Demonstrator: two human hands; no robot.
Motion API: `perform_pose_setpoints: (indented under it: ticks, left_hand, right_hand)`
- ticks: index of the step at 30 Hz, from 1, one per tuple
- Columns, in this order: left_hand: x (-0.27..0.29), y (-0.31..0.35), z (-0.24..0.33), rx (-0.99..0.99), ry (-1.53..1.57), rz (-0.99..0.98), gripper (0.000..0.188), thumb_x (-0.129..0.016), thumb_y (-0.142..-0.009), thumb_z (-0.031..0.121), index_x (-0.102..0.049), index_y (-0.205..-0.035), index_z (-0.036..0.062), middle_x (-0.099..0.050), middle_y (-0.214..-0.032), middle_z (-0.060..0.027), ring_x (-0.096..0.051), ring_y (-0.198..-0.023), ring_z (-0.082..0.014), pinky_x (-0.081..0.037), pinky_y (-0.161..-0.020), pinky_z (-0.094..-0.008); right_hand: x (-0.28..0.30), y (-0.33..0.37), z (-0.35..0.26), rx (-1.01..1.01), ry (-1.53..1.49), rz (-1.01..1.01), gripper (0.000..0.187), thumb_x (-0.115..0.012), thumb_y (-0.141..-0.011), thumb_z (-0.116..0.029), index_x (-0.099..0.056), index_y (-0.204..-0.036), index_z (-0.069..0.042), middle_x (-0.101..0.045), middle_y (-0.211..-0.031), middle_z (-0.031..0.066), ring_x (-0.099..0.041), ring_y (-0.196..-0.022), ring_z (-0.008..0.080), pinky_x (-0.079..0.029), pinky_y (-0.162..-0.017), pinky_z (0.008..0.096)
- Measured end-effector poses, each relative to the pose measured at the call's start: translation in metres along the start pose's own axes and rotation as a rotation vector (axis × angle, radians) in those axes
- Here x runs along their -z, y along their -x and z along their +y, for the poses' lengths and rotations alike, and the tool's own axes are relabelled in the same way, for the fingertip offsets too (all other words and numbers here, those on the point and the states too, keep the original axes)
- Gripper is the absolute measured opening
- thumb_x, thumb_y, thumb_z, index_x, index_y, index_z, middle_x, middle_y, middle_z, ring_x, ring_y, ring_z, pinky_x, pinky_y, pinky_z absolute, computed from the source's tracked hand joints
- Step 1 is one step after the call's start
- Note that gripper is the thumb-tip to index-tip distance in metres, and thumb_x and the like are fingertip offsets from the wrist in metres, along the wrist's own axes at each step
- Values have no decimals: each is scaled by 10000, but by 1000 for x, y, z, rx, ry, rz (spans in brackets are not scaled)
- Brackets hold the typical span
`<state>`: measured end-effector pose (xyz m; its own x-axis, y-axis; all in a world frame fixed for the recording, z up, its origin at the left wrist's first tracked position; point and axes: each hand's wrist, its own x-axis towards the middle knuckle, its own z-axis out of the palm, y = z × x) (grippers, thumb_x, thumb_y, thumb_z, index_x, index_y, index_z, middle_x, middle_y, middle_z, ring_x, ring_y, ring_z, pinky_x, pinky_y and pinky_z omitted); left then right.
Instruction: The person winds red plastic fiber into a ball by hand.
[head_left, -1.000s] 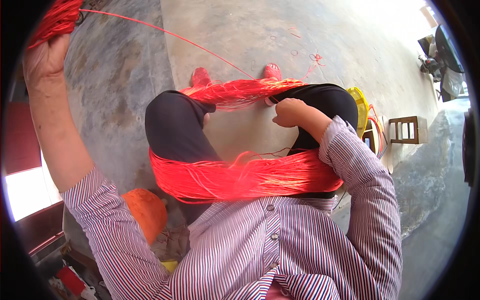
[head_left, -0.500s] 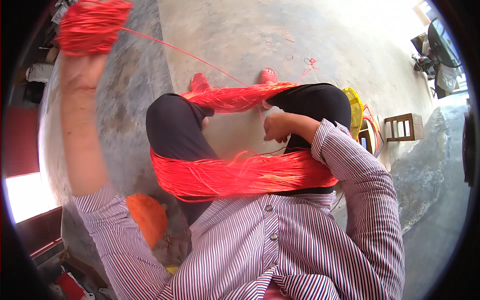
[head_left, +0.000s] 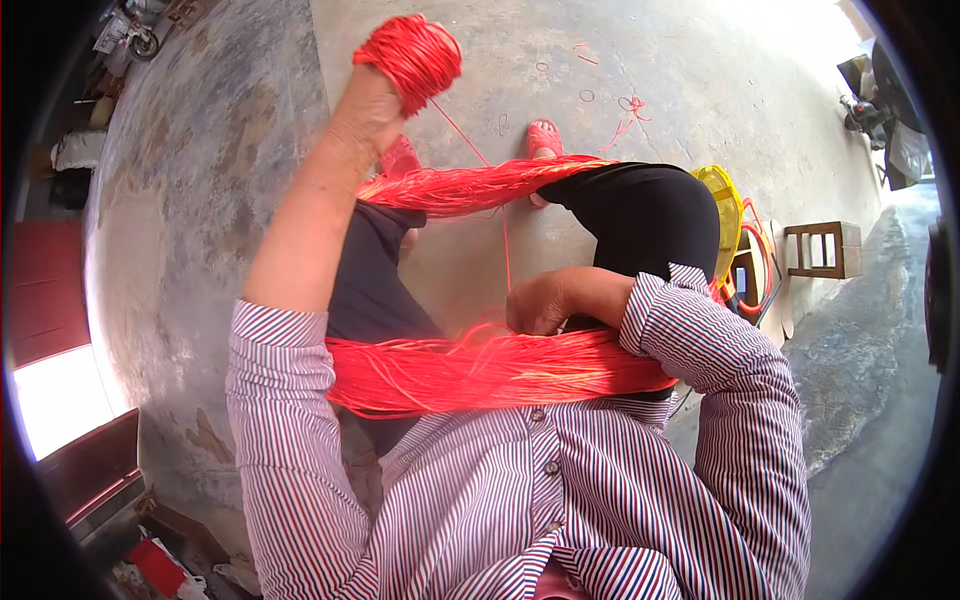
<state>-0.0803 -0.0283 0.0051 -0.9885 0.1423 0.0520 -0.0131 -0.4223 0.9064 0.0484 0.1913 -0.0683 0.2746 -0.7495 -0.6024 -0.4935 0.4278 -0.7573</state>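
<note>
Red cord skein [head_left: 490, 365] looped round both knees — unchanged. Left hand [head_left: 372, 112] has swung from far left to centre, closed round the cord ball [head_left: 408, 55]; ball looks bigger — winding progressing. Right hand [head_left: 538, 305] pinches the strand [head_left: 505, 250] loosely.

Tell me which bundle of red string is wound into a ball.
The one in the left hand: a red ball. The skein around the knees hangs in loose strands.

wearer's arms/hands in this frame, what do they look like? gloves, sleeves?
Both hands are bare, no gloves. The left hand comes from a striped shirt sleeve pushed up above the elbow, forearm uncovered. The right hand comes from the same shirt, cuff near the wrist. Stripes are thin, red, blue and white. No watch or rings visible.
</note>
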Motion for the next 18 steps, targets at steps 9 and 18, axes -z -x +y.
perform_pose_setpoints:
  ticks: [9,18]
  left_hand:
    - [-12,7,-48,104,125,-28,523,-655,-884,274,-465,-1307,33,-455,-1374,-193,-557,-1170,-337,-493,-967,-431]
    - [-14,6,-49,138,192,-36,478,-650,-890,213,-472,-1293,29,-440,-1385,-195,-549,-1180,-337,-502,-959,-423]
  right_hand:
    - [-2,8,8,-320,274,532,232,-590,-810,-256,-727,-868,-78,-702,-804,106,-683,-788,291,-536,-724,413]
    - [45,67,19,-151,-3,1218,233,-611,-815,-237,-685,-795,-16,-650,-744,173,-639,-729,353,-505,-694,437]
